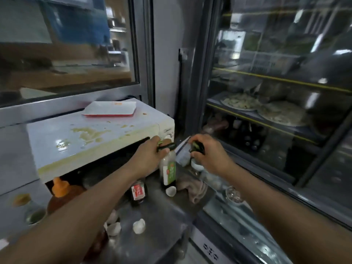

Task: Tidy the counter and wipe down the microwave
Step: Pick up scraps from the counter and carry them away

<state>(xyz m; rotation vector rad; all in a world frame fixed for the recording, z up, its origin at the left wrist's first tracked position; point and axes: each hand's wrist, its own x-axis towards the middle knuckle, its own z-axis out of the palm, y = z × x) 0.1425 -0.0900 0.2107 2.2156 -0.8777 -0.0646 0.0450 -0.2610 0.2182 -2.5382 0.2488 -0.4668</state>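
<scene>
A white microwave (pixel 91 138) stands on the steel counter (pixel 158 221), its top smeared with yellowish spills. A white and red tray (pixel 109 109) lies on its back part. In front of its right corner stands a tall bottle with a green label (pixel 168 172). My left hand (pixel 150 155) grips the top of that bottle, around its dark cap. My right hand (pixel 207 155) holds a small dark object just right of the bottle; what it is I cannot make out. A crumpled beige cloth (pixel 192 189) lies on the counter beside the bottle.
A small red-labelled bottle (pixel 138 193), an orange squeeze bottle (pixel 61 189) and broken eggshells (pixel 139 225) sit on the counter. A white cup (pixel 197 165) and a plastic container (pixel 182 155) stand under my right hand. A glass-door fridge (pixel 276 111) fills the right side.
</scene>
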